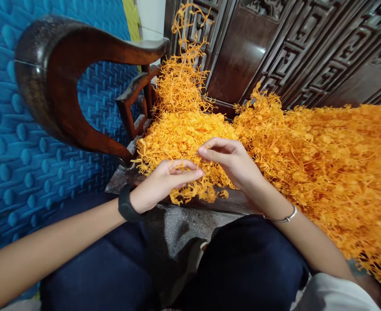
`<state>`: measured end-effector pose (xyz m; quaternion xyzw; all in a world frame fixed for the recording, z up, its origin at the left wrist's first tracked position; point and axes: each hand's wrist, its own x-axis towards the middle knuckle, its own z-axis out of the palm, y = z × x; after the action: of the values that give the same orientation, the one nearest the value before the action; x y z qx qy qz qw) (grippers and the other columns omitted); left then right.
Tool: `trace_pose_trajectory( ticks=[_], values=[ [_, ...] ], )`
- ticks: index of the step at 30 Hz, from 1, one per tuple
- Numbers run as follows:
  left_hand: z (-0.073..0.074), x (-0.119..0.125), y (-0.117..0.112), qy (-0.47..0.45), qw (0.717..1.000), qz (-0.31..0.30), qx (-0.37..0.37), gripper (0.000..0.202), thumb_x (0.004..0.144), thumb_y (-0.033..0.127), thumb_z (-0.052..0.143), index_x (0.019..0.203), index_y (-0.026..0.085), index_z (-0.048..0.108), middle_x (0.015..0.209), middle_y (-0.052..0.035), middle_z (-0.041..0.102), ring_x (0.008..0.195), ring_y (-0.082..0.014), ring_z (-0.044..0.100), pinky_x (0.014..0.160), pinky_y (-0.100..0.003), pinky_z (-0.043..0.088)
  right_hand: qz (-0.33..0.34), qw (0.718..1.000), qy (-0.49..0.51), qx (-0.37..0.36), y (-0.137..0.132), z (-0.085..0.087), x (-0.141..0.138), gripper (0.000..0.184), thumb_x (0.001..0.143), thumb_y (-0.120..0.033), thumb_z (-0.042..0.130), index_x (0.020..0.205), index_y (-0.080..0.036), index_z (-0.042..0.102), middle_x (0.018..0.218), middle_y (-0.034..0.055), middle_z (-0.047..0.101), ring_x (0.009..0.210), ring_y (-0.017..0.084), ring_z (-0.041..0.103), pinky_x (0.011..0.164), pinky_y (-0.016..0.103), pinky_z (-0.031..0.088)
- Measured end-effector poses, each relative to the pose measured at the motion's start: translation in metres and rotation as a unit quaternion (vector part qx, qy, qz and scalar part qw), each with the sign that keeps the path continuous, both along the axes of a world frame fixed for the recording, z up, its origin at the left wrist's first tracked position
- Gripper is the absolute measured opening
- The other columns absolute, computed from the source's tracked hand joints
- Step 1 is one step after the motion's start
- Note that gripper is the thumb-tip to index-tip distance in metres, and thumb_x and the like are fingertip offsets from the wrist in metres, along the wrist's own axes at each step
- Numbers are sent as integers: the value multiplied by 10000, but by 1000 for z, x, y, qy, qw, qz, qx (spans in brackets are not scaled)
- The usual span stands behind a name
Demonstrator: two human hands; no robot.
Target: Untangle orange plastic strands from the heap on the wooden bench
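Note:
Both of my hands meet over a pile of orange branching plastic-looking strands (190,129). My left hand (167,179), a black band on its wrist, pinches a thin orange strand (177,167) between thumb and fingers. Loose orange pieces hang or lie just below it; which of them it holds is unclear. Slightly higher and to the right, my right hand (232,157) has thumb and forefinger pressed together near the left fingertips. Whatever sits in that pinch is too small against the orange heap to make out. A silver bangle circles the right wrist.
A larger orange heap (339,164) spreads along the right side. On the left curves a dark wooden armrest (57,86), with blue textured mats (2,172) beyond it. Carved dark wood panels (238,47) rise behind the piles. My knees are below, in dark trousers (251,259).

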<state>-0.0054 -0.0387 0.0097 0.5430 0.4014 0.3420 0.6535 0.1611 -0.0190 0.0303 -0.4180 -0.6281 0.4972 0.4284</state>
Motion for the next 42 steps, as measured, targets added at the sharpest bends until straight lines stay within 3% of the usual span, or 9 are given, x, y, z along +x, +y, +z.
trace_pose_trajectory(
  ticks=[4, 8, 14, 18, 22, 28, 32, 35, 42],
  values=[
    [-3, -1, -4, 10, 999, -22, 23, 149, 749, 338, 641, 768, 198, 690, 843, 3, 687, 837, -138, 588, 707, -218, 402, -91, 994, 56, 11, 16, 0, 9, 109, 669, -217, 674, 663, -194, 568, 705, -23, 566, 658, 80, 521, 641, 242, 432],
    [-7, -3, -11, 16, 998, -61, 10, 178, 763, 350, 625, 740, 187, 693, 758, 6, 678, 653, -104, 560, 596, -207, 394, -286, 953, 85, 52, 49, 3, 49, 122, 703, -272, 633, 692, -221, 523, 756, -14, 535, 626, 89, 503, 577, 250, 407],
    [-1, -7, -8, -43, 998, 12, -49, 159, 748, 346, 639, 779, 197, 685, 962, -8, 652, 726, -104, 527, 503, -174, 345, -376, 915, -82, 120, 92, -14, 88, 156, 667, -210, 659, 667, -191, 504, 650, 3, 537, 598, 120, 527, 618, 308, 432],
    [-1, -5, -4, -29, 999, 5, -43, 186, 766, 344, 612, 805, 184, 698, 984, -19, 648, 664, -85, 493, 527, -180, 358, -337, 915, -149, 167, 107, -30, 85, 284, 637, -137, 649, 857, -201, 481, 613, -34, 558, 574, 117, 548, 636, 314, 469],
    [-4, -4, -1, -33, 999, 6, -22, 163, 773, 311, 594, 743, 180, 686, 950, -3, 659, 677, -84, 494, 529, -174, 354, -288, 895, -250, 230, 110, -37, 84, 284, 653, -165, 645, 913, -186, 533, 841, 40, 618, 740, 155, 594, 687, 341, 487],
    [-3, -3, 3, -32, 998, 61, 1, 144, 754, 256, 594, 652, 172, 651, 837, 0, 654, 767, -110, 530, 546, -175, 349, -231, 880, -295, 293, 89, -19, 70, 170, 698, -243, 673, 856, -195, 634, 1168, 84, 572, 1115, 233, 511, 934, 445, 404],
    [-5, -4, 5, -63, 993, 100, -20, 129, 736, 296, 633, 705, 172, 646, 806, 7, 617, 765, -109, 526, 565, -173, 372, 39, 967, -179, 178, 56, 2, 40, 245, 768, -323, 631, 983, -207, 632, 1090, 54, 630, 1061, 179, 559, 917, 384, 438],
    [-6, -4, 5, -96, 985, 139, -42, 141, 713, 320, 665, 727, 182, 641, 793, 24, 587, 717, -92, 512, 539, -159, 368, 219, 967, -113, 67, 37, 8, 17, 453, 710, -283, 697, 1133, -188, 567, 977, 38, 654, 945, 147, 603, 845, 320, 480],
    [-2, -5, 7, -73, 989, 124, -14, 204, 724, 374, 661, 708, 175, 618, 687, 34, 523, 618, -63, 467, 534, -139, 368, 185, 982, -31, 30, 35, 1, -5, 200, 632, -217, 756, 722, -132, 599, 784, -4, 614, 742, 88, 586, 712, 243, 481]
  ],
)
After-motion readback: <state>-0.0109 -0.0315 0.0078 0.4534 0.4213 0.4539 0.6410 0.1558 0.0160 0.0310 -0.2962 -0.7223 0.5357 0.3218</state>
